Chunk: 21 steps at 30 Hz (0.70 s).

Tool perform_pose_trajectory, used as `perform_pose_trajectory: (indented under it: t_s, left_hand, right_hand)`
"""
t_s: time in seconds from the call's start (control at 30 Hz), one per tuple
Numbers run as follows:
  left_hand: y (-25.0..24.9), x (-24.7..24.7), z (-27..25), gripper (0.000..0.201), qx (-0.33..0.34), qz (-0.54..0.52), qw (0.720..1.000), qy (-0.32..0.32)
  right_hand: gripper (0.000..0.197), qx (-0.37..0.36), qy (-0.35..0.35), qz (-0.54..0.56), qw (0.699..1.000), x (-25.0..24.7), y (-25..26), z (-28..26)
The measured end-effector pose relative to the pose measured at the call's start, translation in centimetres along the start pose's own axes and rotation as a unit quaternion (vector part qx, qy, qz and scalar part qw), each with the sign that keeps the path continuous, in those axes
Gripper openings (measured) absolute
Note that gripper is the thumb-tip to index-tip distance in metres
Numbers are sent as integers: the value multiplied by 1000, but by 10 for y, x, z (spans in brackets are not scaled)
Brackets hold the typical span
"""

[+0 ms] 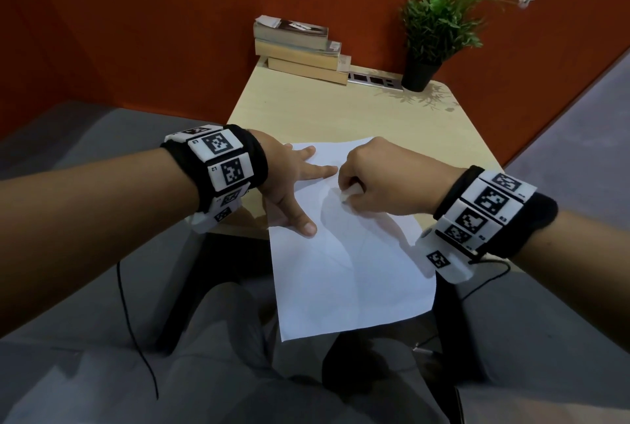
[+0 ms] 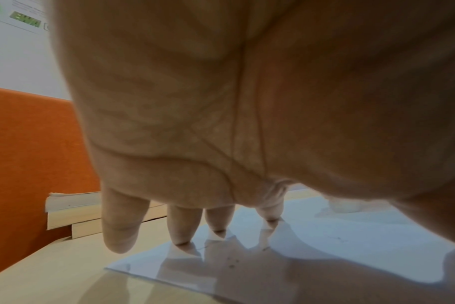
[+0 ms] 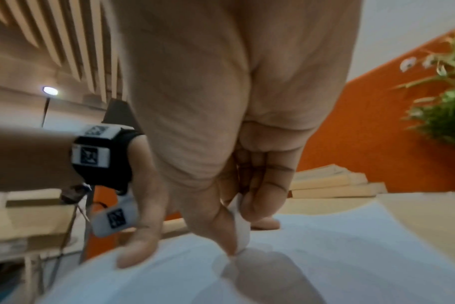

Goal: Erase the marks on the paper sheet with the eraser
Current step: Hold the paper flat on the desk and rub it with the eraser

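Note:
A white paper sheet (image 1: 344, 273) lies on the small wooden table (image 1: 341, 113), its near half hanging over the front edge. My left hand (image 1: 293, 181) presses flat on the sheet's upper left part, fingers spread straight; in the left wrist view its fingertips (image 2: 181, 239) touch the paper (image 2: 351, 246), where faint small marks (image 2: 233, 262) show. My right hand (image 1: 378, 178) grips a white eraser (image 1: 349, 192) between thumb and fingers. The eraser's tip (image 3: 240, 236) touches the sheet (image 3: 351, 257) just right of my left index finger.
A stack of three books (image 1: 300, 52) sits at the table's back left, a potted green plant (image 1: 433, 31) at the back right, with a socket strip (image 1: 373, 79) between them. An orange wall stands behind. Black cables hang from both wrist bands over my lap.

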<state>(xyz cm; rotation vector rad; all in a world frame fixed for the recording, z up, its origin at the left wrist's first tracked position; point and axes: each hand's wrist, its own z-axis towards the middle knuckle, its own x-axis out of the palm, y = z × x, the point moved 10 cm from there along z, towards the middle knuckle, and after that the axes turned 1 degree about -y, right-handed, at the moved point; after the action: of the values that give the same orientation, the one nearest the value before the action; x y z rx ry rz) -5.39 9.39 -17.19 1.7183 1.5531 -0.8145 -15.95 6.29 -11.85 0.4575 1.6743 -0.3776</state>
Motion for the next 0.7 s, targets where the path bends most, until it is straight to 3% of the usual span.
perform_pose_trajectory:
  t_s: [0.1, 0.23, 0.43, 0.7]
  left_hand:
    - [-1, 0, -1, 134, 3, -7, 1000, 0]
    - [2, -5, -2, 135, 15, -15, 1000, -7]
    - [8, -22, 2, 131, 38, -10, 996, -75]
    - [15, -5, 5, 130, 42, -40, 998, -32]
  right_hand:
    - [18, -16, 21, 22, 999, 2, 8, -6]
    - [18, 0, -19, 10, 1000, -21, -16, -17]
    - [18, 30, -5, 42, 999, -4, -32, -34]
    - [17, 48, 14, 51, 997, -14, -34, -18]
